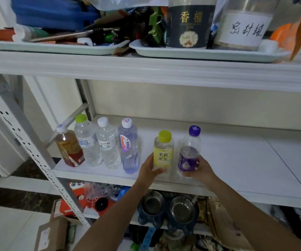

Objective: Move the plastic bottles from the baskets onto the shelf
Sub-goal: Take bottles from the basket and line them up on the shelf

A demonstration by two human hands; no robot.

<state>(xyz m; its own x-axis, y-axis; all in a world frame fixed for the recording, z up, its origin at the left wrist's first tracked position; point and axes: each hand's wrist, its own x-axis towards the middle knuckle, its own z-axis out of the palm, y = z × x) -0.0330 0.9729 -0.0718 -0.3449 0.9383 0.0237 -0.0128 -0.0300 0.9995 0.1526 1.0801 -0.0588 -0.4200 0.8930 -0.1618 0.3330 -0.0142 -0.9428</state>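
Note:
On the white middle shelf [236, 160], several plastic bottles stand in a row at the left: a brown-labelled one [69, 148], two clear ones [88, 140] [108, 144] and a pale violet one [129, 147]. My left hand [150, 169] grips a yellow-labelled bottle with a yellow-green cap [163, 151], upright over the shelf's front. My right hand [203, 169] grips a clear bottle with a purple label and cap [189, 153], upright beside it. No basket is in view.
The upper shelf holds two pale trays [200, 53] crowded with jars, tools and bags. Below are steel bowls [182, 209], red packages [77, 196] and cardboard boxes [53, 232]. The perforated shelf post [28, 142] slants at the left. The middle shelf's right half is bare.

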